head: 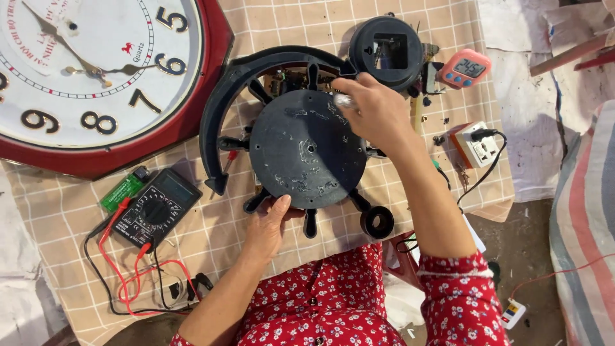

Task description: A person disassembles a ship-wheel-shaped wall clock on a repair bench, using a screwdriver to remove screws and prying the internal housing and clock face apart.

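A black plastic device with a round grey disc point(306, 148), radiating spokes and a curved arc arm point(225, 96) lies on the checked cloth. My left hand point(268, 225) grips the disc's near edge, thumb on top. My right hand point(371, 110) rests over the disc's far right edge, fingers closed on a small pale object point(344, 100) that I cannot identify. A round black housing point(386, 51) with a square opening sits at the device's far end. Some circuit parts point(289, 80) show under the arc.
A large red-framed wall clock point(96, 70) lies at the far left. A black multimeter point(155, 208) with red and black leads and a green battery point(122, 192) sit near left. A pink digital timer point(466, 68) and a white power socket point(477, 146) are at the right.
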